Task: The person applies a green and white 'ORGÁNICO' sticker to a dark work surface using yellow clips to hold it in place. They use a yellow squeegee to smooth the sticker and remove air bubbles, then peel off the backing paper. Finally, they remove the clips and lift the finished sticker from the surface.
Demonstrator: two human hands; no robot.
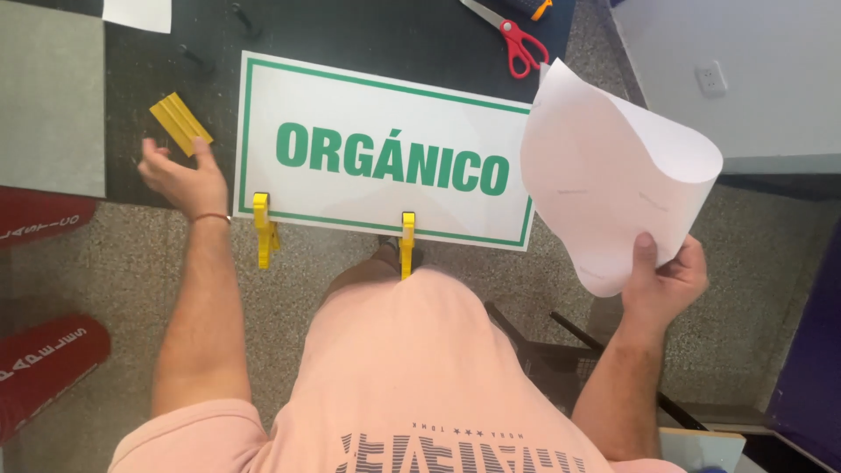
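My right hand (664, 276) grips the lower edge of a curled white paper sheet (604, 175), held up off the table at the right. My left hand (182, 175) rests on the dark table (385, 35) at the left with fingers spread, its fingertips touching a small ribbed yellow block (180, 123). Between the hands lies a white rectangular sign with a green border and green lettering (385, 158). Two yellow clamps (263, 229) (407, 241) pin the sign's near edge to the table.
Red-handled scissors (521, 44) lie at the table's far right. A grey panel (48, 96) sits at the left, with red signs (39, 359) below it on the speckled floor. A white sheet (136, 13) is at the top left. A dark stool frame (561, 350) stands by my right arm.
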